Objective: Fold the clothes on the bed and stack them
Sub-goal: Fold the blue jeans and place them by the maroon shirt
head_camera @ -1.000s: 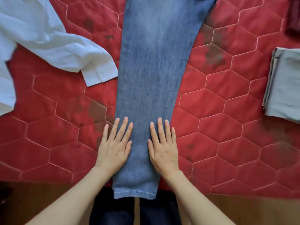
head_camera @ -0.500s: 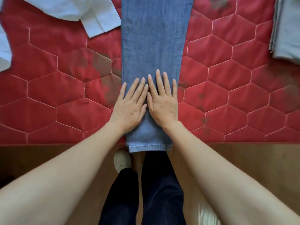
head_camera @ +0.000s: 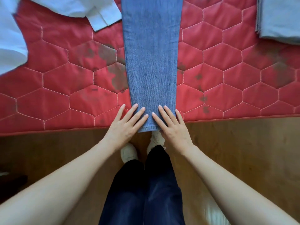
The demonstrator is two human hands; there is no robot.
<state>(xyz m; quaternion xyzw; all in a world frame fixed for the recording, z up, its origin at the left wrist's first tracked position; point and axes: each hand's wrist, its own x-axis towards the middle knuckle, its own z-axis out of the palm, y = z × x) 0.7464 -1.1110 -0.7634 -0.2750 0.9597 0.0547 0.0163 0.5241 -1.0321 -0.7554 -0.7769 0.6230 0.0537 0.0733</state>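
Head view: blue jeans (head_camera: pixel 151 62) lie lengthwise on the red quilted bed (head_camera: pixel 56 98), hem at 6 o'clock, no label readable. Left hand (head_camera: pixel 125 125) and right hand (head_camera: pixel 173 127), fingers straight and flat, have slid down to the hem. White shirt (head_camera: pixel 65 7) at 10 o'clock, folded grey garment (head_camera: pixel 279 17) at 2.

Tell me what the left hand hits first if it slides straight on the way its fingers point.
The left hand points up and rightward, fingers already on the jeans. It would only ride further up the denim; nothing else seems to lie in that line.
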